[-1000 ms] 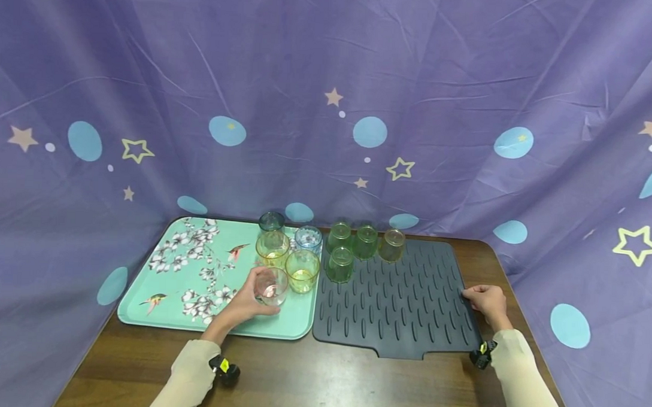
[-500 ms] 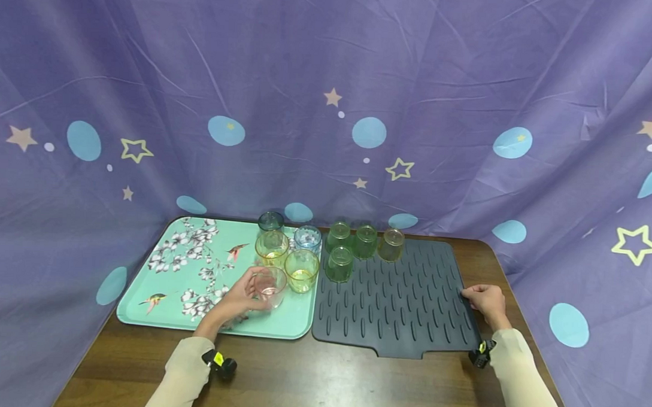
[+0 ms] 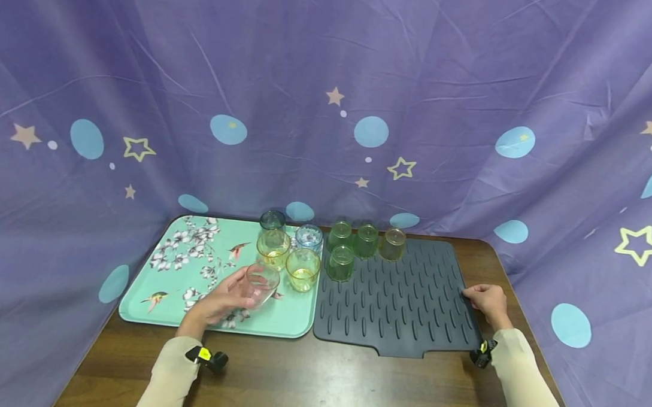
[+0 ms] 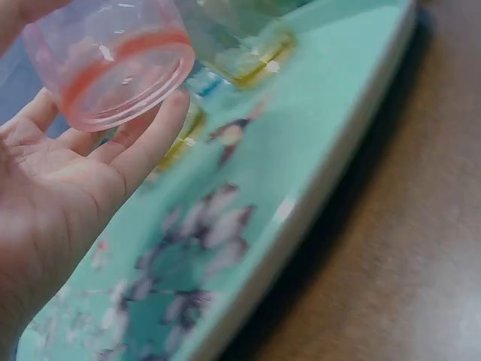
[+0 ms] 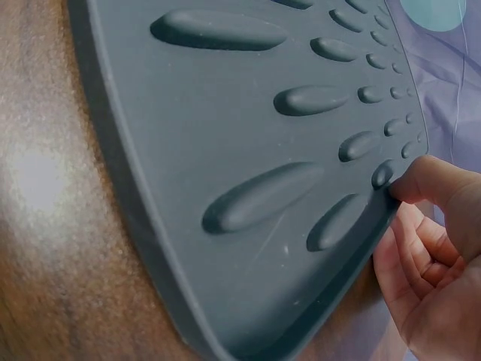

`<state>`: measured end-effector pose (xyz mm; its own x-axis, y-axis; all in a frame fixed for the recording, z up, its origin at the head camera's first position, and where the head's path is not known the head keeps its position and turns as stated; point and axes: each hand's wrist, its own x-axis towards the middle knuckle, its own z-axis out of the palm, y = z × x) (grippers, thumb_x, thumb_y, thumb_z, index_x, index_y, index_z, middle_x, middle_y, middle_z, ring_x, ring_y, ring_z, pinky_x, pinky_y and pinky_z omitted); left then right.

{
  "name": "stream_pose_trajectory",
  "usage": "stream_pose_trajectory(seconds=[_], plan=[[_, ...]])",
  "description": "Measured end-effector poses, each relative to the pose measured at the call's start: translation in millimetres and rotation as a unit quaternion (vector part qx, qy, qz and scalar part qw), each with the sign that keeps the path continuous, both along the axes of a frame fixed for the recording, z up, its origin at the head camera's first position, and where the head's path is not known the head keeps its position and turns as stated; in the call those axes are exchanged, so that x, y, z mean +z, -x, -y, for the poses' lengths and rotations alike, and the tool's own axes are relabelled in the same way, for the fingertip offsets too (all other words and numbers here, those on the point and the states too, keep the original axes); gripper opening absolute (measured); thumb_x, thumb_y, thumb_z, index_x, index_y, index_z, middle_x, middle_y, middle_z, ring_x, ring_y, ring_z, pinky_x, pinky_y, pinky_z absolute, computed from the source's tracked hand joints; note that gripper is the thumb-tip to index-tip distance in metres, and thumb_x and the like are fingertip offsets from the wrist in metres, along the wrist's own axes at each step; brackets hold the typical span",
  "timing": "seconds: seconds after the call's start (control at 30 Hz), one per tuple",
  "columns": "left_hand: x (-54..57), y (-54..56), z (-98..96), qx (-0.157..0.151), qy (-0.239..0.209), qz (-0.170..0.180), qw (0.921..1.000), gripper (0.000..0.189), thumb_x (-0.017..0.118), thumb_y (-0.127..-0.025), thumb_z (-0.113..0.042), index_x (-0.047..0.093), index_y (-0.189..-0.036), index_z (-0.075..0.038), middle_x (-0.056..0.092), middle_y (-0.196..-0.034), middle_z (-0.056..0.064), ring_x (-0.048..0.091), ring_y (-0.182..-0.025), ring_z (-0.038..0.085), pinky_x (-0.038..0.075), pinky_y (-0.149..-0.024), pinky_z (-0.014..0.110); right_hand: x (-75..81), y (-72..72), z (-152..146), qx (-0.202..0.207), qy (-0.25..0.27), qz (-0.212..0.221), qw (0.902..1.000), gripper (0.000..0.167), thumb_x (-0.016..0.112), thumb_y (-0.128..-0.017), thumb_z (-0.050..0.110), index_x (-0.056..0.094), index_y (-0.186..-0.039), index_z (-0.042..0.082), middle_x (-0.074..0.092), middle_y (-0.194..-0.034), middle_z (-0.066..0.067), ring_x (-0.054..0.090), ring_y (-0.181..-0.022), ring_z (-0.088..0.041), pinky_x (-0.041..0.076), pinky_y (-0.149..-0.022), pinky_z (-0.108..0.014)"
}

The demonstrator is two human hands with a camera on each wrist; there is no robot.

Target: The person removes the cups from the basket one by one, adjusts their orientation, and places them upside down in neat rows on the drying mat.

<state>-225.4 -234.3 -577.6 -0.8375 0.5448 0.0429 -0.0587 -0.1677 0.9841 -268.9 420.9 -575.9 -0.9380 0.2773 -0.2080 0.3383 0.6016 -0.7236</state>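
Note:
My left hand grips a clear pink glass over the front of the floral mint tray. In the left wrist view the pink glass is raised off the tray and tilted, its base toward the camera. Right of it stand two yellow glasses, mouths up, with a blue glass and a dark glass behind. At the right edge of the dark grey drying mat, my right hand pinches the rim, thumb on top and fingers curled beneath, as the right wrist view shows.
Three green glasses and an amber-brown glass stand upside down at the mat's back left. Tray and mat lie side by side on a wooden table. A purple star-patterned curtain hangs behind and at both sides.
My left hand has drawn the pink glass left and slightly up, away from the yellow glasses, and tilted it. My right hand stays at the mat's edge.

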Motion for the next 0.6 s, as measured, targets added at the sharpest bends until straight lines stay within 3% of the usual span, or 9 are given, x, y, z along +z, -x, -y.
stream_pose_trajectory(seconds=[0.13, 0.3, 0.4, 0.53, 0.6], plan=[[13.6, 2.9, 5.4, -0.014, -0.019, -0.014, 0.9996, 0.071, 0.055, -0.094, 0.009, 0.027, -0.158, -0.007, 0.053, -0.144, 0.006, 0.061, -0.127, 0.017, 0.057, -0.093, 0.034, 0.0, -0.6, 0.0, -0.003, -0.011, 0.005, 0.9999, 0.029, 0.075, -0.09, 0.02, 0.073, -0.094, -0.009, 0.066, -0.07, 0.006, 0.06, -0.061, -0.006, 0.049, -0.055, -0.023], [43.5, 10.9, 4.3, -0.002, -0.051, -0.019, 0.9985, 0.062, 0.051, -0.096, 0.007, 0.034, -0.15, -0.017, 0.06, -0.14, -0.001, 0.063, -0.123, 0.014, 0.057, -0.093, 0.031, 0.9, -1.6, 0.5, -0.003, -0.007, 0.004, 1.0, 0.031, 0.074, -0.09, 0.02, 0.073, -0.096, -0.011, 0.067, -0.071, 0.005, 0.06, -0.062, -0.007, 0.05, -0.055, -0.023], [62.5, 17.5, -0.2, 0.001, -0.097, -0.016, 0.9951, 0.058, 0.049, -0.096, 0.008, 0.041, -0.145, -0.022, 0.063, -0.136, -0.003, 0.062, -0.123, 0.012, 0.057, -0.095, 0.031, 1.3, -2.6, 0.6, -0.002, -0.005, 0.003, 1.0, 0.031, 0.074, -0.091, 0.019, 0.073, -0.097, -0.011, 0.067, -0.071, 0.005, 0.059, -0.063, -0.007, 0.049, -0.056, -0.023], [84.5, 29.3, -8.0, -0.034, -0.17, -0.017, 0.9846, 0.056, 0.043, -0.098, 0.01, 0.045, -0.145, -0.02, 0.064, -0.136, 0.002, 0.063, -0.124, 0.017, 0.057, -0.098, 0.037, 1.7, -3.2, 0.9, -0.002, -0.006, 0.004, 1.0, 0.031, 0.074, -0.09, 0.02, 0.073, -0.096, -0.01, 0.067, -0.071, 0.005, 0.059, -0.063, -0.007, 0.048, -0.056, -0.023], [93.5, 36.0, -12.0, -0.055, -0.179, -0.024, 0.982, 0.057, 0.041, -0.098, 0.011, 0.047, -0.145, -0.019, 0.063, -0.137, 0.004, 0.063, -0.126, 0.018, 0.057, -0.098, 0.038, 2.0, -3.2, 1.0, -0.006, -0.005, 0.005, 1.0, 0.03, 0.075, -0.09, 0.02, 0.073, -0.096, -0.01, 0.067, -0.07, 0.006, 0.059, -0.062, -0.007, 0.049, -0.055, -0.023]])
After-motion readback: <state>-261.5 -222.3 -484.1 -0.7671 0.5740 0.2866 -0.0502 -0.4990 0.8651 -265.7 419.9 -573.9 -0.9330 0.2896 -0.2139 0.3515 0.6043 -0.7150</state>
